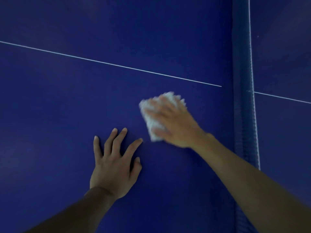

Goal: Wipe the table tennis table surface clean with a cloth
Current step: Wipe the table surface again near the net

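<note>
The blue counter point(67, 98) fills the frame. A thin white line point(117, 65) slants across it from the left edge down toward right of centre. It stops just short of the net point(244, 98), which runs top to bottom along the right side, and the line shows again beyond the net. The net stands just right of the wiping arm, and that forearm crosses in front of it at the lower right.

The cloth point(149, 121), white and bunched, lies on the counter a little right of centre, below the line and near the net. The right hand point(173, 121) covers most of it. Its grip is wide, fingers spread and laid flat on the cloth, thumb on its lower end; hand and cloth are blurred. The left hand point(112, 165) holds nothing, its grip also wide, palm down on the bare counter at lower centre, fingers splayed. Its index tip is just beside the cloth, not touching.

Both bare forearms reach up from the bottom corners.
</note>
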